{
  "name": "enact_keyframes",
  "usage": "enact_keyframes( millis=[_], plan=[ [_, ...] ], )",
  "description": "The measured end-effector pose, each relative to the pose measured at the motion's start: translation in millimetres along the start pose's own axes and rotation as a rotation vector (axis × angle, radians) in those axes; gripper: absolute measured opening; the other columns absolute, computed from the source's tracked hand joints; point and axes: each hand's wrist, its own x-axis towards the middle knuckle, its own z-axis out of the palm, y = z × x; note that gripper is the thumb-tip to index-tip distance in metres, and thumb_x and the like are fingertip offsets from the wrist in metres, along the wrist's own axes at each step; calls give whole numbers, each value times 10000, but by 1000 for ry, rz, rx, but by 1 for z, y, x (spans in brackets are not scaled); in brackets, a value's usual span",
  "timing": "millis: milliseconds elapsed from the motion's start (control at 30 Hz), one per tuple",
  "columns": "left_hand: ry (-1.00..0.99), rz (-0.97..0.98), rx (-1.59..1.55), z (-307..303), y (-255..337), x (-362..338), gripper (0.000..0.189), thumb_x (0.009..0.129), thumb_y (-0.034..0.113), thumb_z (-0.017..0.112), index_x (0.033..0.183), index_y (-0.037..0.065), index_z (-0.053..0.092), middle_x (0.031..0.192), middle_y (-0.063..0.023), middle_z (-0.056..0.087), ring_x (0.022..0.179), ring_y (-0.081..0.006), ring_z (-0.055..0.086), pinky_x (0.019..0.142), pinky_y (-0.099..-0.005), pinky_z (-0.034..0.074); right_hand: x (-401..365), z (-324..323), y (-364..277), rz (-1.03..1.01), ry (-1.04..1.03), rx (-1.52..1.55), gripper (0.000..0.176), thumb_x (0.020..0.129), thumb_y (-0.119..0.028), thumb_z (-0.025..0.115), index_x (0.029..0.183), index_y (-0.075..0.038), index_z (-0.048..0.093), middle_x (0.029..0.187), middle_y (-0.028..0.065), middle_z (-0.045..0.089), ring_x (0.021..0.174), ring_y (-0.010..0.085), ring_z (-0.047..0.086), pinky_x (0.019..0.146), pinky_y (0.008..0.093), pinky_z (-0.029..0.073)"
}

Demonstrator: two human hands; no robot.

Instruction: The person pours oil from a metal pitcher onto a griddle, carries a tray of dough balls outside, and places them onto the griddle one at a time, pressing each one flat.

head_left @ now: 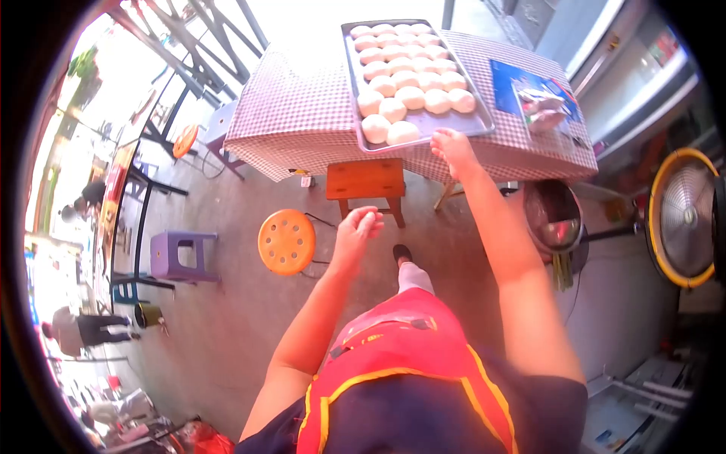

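Observation:
A metal baking tray (459, 121) lies at the near edge of the checked table, its near rim jutting over. Rows of pale round dough balls (410, 97) fill most of it, with bare metal at the near right corner. My right hand (456, 153) reaches up to the near rim, its fingers closed at the tray's edge. Lower and to the left, my left hand (358, 233) hangs in the air above the floor, apart from the tray. Its fingers are curled in toward the thumb; whether anything small is inside cannot be made out.
The table (295, 98) has a checked cloth. A blue sheet with a plastic bag (544, 110) lies at its right. Below stand a wooden stool (366, 179) and an orange round stool (286, 242). A pot (553, 216) and a fan (684, 217) are on the right, a purple stool (181, 256) left.

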Motion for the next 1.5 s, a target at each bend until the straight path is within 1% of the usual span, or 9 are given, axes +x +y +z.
enact_keyframes(
  millis=[267,533,567,667,800,933,1300,1400,1500],
  plan=[
    [154,-158,-366,15,27,159,307,930,127,478,1184,-42,448,1142,-138,523,1022,-221,558,893,-314,466,169,15,51,87,-160,-530,367,724,-183,683,1008,37,610,878,124,635,851,211,599,736,338,479],
    [376,-452,-643,32,25,252,565,906,190,499,1289,-144,253,1354,-288,268,1291,-375,277,1084,-437,268,149,45,-1,230,-421,-708,371,697,-286,688,861,45,648,815,175,653,760,244,629,667,370,489],
    [380,-489,-652,34,30,255,600,905,208,503,1303,-146,227,1371,-295,241,1306,-380,252,1090,-442,251,160,39,28,-2,-469,-792,467,694,-297,712,1032,0,587,896,137,626,747,215,599,617,366,478],
    [302,-533,-716,31,28,264,687,900,252,511,1335,-144,156,1396,-311,194,1324,-392,220,1094,-455,233,142,39,32,-685,-247,-1105,448,683,-286,712,989,13,580,878,131,624,777,204,599,645,360,483],
    [327,-648,-822,27,23,278,725,897,270,517,1345,-138,119,1394,-320,188,1312,-401,245,1078,-473,261,161,43,0,219,-526,-702,427,694,-279,688,946,49,580,894,145,631,804,218,616,697,352,492],
    [343,-615,-874,35,28,275,710,899,274,517,1350,-115,131,1379,-319,214,1290,-406,283,1058,-488,293,185,38,15,540,-737,-249,398,709,-252,688,937,64,603,886,76,638,785,162,604,640,313,496],
    [-325,-307,-1032,86,77,177,521,901,389,523,1228,-9,442,1186,-147,533,1103,-271,523,957,-415,432,-53,23,-83,-1109,-228,-955,377,767,-124,642,1116,-6,562,1090,169,562,1066,338,513,915,385,422],
    [-504,-302,-884,114,77,128,456,914,322,517,1203,-23,444,1183,-141,528,1110,-281,517,944,-412,442,-130,-23,-71,-845,182,-667,446,784,-122,654,1191,-4,515,1118,150,553,1061,286,531,927,362,420],
    [-741,-416,-736,156,43,70,460,924,294,483,1255,-20,416,1246,-159,501,1165,-284,481,992,-412,393,-201,-65,-9,-233,116,354,663,834,-284,654,1359,-59,316,1352,68,379,1235,197,389,975,361,378]
  ],
)
